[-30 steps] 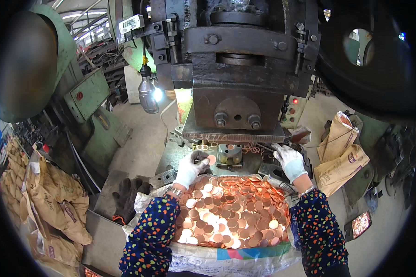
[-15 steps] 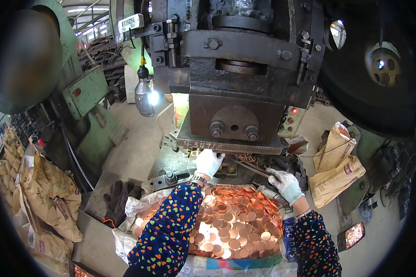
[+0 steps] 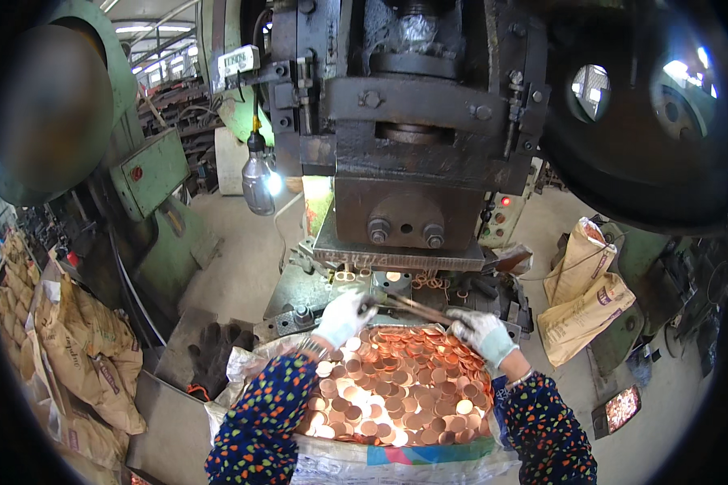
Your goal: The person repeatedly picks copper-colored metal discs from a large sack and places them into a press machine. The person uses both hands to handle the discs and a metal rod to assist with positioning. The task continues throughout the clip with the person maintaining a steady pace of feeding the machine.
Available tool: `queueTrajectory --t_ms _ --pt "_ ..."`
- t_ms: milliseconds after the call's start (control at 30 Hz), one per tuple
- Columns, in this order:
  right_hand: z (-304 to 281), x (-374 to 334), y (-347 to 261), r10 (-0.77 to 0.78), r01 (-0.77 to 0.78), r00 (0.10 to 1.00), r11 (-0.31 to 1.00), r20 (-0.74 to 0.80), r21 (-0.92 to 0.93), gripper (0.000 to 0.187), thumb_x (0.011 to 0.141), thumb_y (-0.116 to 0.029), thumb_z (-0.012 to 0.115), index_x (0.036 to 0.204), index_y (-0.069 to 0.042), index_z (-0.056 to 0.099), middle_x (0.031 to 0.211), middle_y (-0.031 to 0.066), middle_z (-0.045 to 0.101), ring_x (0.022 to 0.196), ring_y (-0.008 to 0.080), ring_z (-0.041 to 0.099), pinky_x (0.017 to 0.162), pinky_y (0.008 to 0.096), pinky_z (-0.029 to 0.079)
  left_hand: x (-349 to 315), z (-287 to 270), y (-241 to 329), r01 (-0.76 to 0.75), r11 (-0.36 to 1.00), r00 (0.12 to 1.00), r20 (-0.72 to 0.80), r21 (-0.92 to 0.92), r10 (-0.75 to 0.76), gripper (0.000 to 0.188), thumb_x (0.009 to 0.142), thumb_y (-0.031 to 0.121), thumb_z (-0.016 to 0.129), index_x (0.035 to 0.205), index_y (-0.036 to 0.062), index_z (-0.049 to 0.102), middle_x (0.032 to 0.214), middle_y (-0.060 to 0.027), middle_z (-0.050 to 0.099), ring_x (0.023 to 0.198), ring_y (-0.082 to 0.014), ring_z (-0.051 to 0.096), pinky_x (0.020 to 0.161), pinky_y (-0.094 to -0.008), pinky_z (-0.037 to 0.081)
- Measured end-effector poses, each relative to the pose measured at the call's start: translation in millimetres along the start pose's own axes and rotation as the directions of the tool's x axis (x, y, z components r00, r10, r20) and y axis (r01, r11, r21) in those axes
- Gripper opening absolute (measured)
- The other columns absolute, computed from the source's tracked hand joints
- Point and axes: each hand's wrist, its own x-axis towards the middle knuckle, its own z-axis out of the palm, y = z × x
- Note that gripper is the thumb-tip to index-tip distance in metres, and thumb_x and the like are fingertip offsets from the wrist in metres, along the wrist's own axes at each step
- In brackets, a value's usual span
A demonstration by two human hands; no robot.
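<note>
1. Below the upper block [image 3: 408, 210], best reach toward the die [image 3: 393, 285] with the slim tool [image 3: 422, 309], never with fingers.
2. With the right hand [image 3: 479, 333] pinched around the tool's near end, aim for a steady tip.
3. Near that tip, with the left hand [image 3: 344, 317] half-curled, hold back; cannot tell whether pinching a disc.
4. From the copper discs [image 3: 396, 392] heaped in the sack [image 3: 412, 470], take singles.
5. Mind the loose rings [image 3: 430, 282] beside the die; could snag.
</note>
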Motion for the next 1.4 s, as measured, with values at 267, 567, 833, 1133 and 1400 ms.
queueTrajectory --t_ms 267,567,833,1133,1400 --pt "41.8 -66.1 -19.5 0.14 -0.184 0.97 0.957 0.199 0.225 0.041 0.093 -0.042 0.05 0.125 -0.018 0.058 0.098 0.0199 0.065 0.088 0.0327 0.064 0.078 0.0375 0.051 -93.3 -27.0 -15.3 -0.065 0.925 0.864 0.485 0.373 -0.135 0.055 0.083 0.053 0.058 0.124 0.0169 0.057 0.128 -0.0141 0.052 0.116 -0.0329 0.052 0.099 -0.0394 0.041" --pt "92.2 -75.2 12.2 0.122 -0.148 0.956 0.986 0.266 0.081 0.046 0.093 -0.051 0.044 0.126 -0.023 0.056 0.103 0.0181 0.066 0.093 0.0336 0.063 0.08 0.0412 0.049 -88.6 -28.9 -27.0 0.089 0.995 0.882 0.469 -0.053 -0.054 0.03 0.086 0.037 0.062 0.106 0.0147 0.067 0.096 -0.008 0.068 0.089 -0.0201 0.063 0.083 -0.032 0.048" --pt "92.3 -77.3 7.6 0.176 -0.191 0.95 0.981 0.256 0.033 0.055 0.091 -0.057 0.044 0.125 -0.015 0.057 0.11 0.0183 0.063 0.1 0.0349 0.061 0.085 0.041 0.047 -87.3 -19.4 -29.6 0.325 0.897 0.906 0.371 -0.301 -0.204 0.026 0.091 0.023 0.061 0.108 0.0045 0.06 0.099 -0.0053 0.066 0.088 -0.0147 0.063 0.08 -0.0282 0.05" --pt "98.6 -76.1 12.3 0.178 -0.189 0.948 0.982 0.265 0.018 0.051 0.091 -0.055 0.043 0.128 -0.021 0.055 0.111 0.0182 0.063 0.1 0.0335 0.061 0.085 0.0396 0.047 -86.4 -11.1 -45.0 0.447 0.738 0.881 0.389 -0.506 -0.267 0.023 0.089 0.013 0.064 0.109 0.0016 0.059 0.099 -0.0041 0.065 0.09 -0.0114 0.06 0.082 -0.0252 0.051" --pt "83.2 -79.5 -4.3 0.126 -0.139 0.963 0.989 0.237 0.041 0.049 0.091 -0.053 0.045 0.125 -0.019 0.057 0.106 0.0164 0.065 0.096 0.0335 0.062 0.083 0.0397 0.048 -90.4 -30.2 -21.7 0.552 0.718 0.821 0.427 -0.423 -0.38 0.027 0.087 0.021 0.067 0.11 0.0065 0.064 0.096 -0.003 0.067 0.084 -0.0114 0.06 0.075 -0.0288 0.05"
